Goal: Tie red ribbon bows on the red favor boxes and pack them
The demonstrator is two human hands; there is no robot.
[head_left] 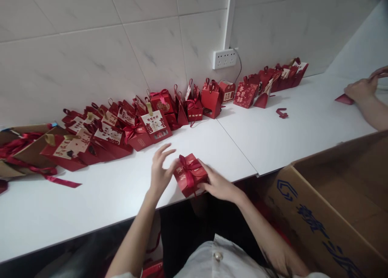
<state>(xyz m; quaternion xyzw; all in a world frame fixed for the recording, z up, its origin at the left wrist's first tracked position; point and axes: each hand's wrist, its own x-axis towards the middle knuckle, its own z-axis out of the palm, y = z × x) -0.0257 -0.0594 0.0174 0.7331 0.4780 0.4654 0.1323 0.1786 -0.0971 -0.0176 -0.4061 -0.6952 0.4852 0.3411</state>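
A small red gift box [190, 174] tied with a red ribbon sits at the near edge of the white table [91, 197]. My right hand [218, 184] grips its right side with the fingers curled round it. At the box's left side is my left hand [160, 169], its fingers spread, with the thumb touching the box's left edge. A long row of finished red gift boxes [157, 116] with ribbons and tags lines the tiled wall behind.
A large open cardboard box [336, 213] stands at the lower right. Another person's hand [362, 88] rests on a red piece at the far right. A wall socket [224, 58] sits above the row. Loose red ribbon [60, 181] lies at the left.
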